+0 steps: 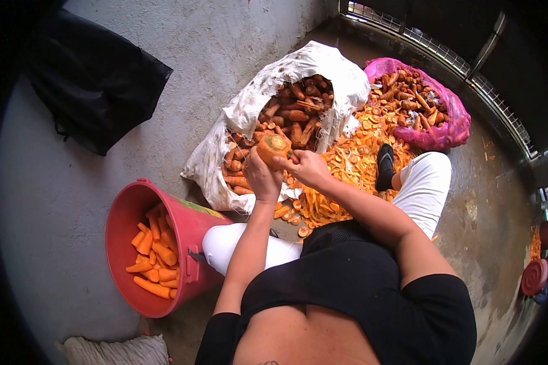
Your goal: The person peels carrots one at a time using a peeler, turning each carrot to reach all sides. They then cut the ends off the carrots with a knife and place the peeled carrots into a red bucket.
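Note:
My left hand (264, 179) is closed around a thick carrot (274, 147), its cut end turned up towards me. Against the side of that carrot, my right hand (310, 168) grips a small tool with a dark handle (293, 157); its blade is hidden, so I cannot tell its kind. Just beyond both hands lies an open white sack (237, 115) full of unpeeled carrots (295, 115). Orange peelings and cut slices (362, 152) are heaped on the floor to the right of the sack.
A red bucket (117, 243) with peeled carrots (158, 252) stands by my left knee. At the back right is a pink bag (456, 121) of carrot pieces and scraps. A black cloth (97, 79) hangs on the left wall. Wet floor (475, 201) extends to the right.

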The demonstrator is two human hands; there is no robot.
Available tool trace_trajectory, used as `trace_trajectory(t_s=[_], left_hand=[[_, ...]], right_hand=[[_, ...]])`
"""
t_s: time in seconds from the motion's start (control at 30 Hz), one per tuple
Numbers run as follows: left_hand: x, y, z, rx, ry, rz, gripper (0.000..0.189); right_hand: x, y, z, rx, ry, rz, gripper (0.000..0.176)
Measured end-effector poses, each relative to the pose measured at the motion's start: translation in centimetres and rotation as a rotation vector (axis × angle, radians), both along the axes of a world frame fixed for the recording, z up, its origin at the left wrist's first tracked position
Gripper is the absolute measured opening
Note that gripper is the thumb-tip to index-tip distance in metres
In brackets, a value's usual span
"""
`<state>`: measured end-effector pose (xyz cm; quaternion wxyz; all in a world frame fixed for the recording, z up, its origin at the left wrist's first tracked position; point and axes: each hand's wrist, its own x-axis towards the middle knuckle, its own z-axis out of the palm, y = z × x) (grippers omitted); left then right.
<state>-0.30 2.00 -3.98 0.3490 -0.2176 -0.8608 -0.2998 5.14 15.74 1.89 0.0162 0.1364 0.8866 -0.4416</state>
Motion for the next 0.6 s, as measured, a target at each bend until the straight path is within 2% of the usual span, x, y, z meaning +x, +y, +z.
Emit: trace_trajectory(t_s=[0.07,0.17,0.27,0.47,0.6], left_hand=[[0.1,0.0,0.0,-0.024,-0.033,0.011,0.062],[0.1,-0.2,0.0,0.013,-0.218,-0.113,0.065],[0.1,-0.2,-0.2,0.005,-0.296,-0.164,0.068],[0.4,-0.4,-0.1,-0.209,-0.287,-0.001,0.075],[0.6,-0.6,-0.1,-0.266,-0.348,-0.013,0.077]], right_hand=[[0.1,-0.1,0.0,-0.02,0.007,-0.018,0.074],[0.1,0.3,-0.2,0.024,0.009,-0.017,0.075],[0.3,0.6,-0.4,-0.008,-0.023,-0.018,0.075],[0.6,0.1,-0.6,0.005,-0.06,-0.059,0.075],[0.3,0.2,-1.3,-0.022,-0.114,-0.032,0.077]])
